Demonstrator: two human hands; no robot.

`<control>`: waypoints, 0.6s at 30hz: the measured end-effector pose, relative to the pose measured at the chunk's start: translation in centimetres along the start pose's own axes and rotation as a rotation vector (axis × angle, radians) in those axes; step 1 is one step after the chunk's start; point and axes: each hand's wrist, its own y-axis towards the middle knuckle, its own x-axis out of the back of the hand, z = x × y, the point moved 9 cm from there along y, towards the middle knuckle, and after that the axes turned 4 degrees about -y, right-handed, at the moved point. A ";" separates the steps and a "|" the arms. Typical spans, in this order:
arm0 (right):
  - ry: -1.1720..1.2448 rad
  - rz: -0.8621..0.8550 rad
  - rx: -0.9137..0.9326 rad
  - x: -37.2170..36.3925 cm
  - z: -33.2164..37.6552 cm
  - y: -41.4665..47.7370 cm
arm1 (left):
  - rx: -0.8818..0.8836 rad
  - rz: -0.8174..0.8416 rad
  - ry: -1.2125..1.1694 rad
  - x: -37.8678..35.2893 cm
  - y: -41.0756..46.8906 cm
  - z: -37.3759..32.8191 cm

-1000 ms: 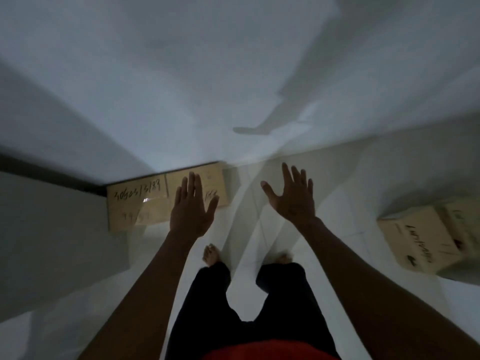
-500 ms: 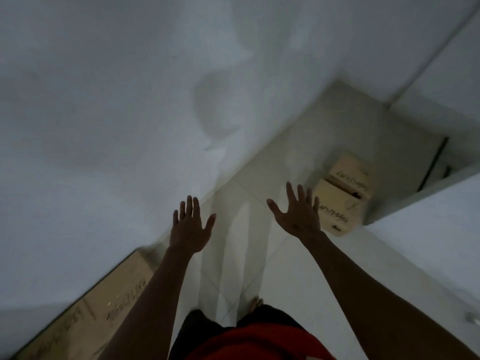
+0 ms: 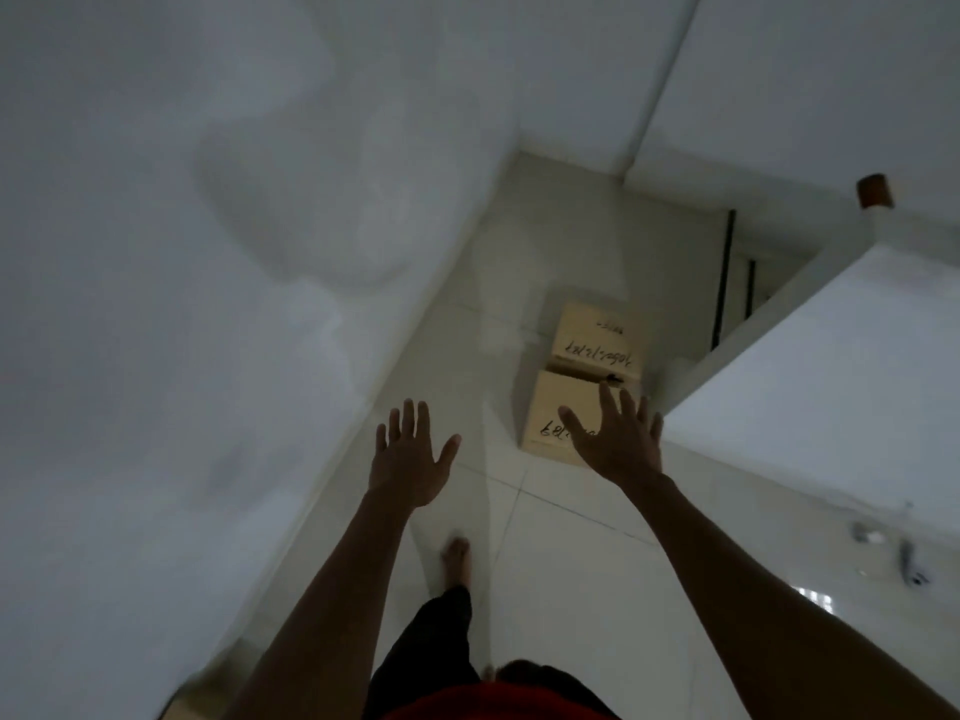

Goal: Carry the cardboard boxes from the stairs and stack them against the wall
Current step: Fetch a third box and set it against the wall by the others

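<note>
Both hands, left [image 3: 408, 467] and right [image 3: 618, 441], reach empty, fingers spread; right partly hides near cardboard box [image 3: 558, 407], its handwriting illegible.

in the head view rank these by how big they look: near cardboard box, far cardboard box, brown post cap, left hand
1. near cardboard box and far cardboard box: look alike, the near one partly hidden
2. left hand, enlarged by nearness
3. brown post cap

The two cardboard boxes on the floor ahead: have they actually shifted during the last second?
Cannot tell for certain, but likely not. The cardboard boxes keep their place beside the white ledge and on the floor tiles; the camera turned, not them.
</note>
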 end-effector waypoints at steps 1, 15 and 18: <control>0.000 0.000 -0.024 0.1 -1.1 1.3 | -0.016 0.026 0.013 0.0 1.6 -1.0; 0.148 0.096 -0.296 -2.2 -14.1 18.8 | -0.105 0.228 0.190 -3.5 23.6 -13.1; 0.176 0.100 -0.286 -4.3 -16.2 24.3 | -0.088 0.230 0.173 -6.2 29.2 -15.3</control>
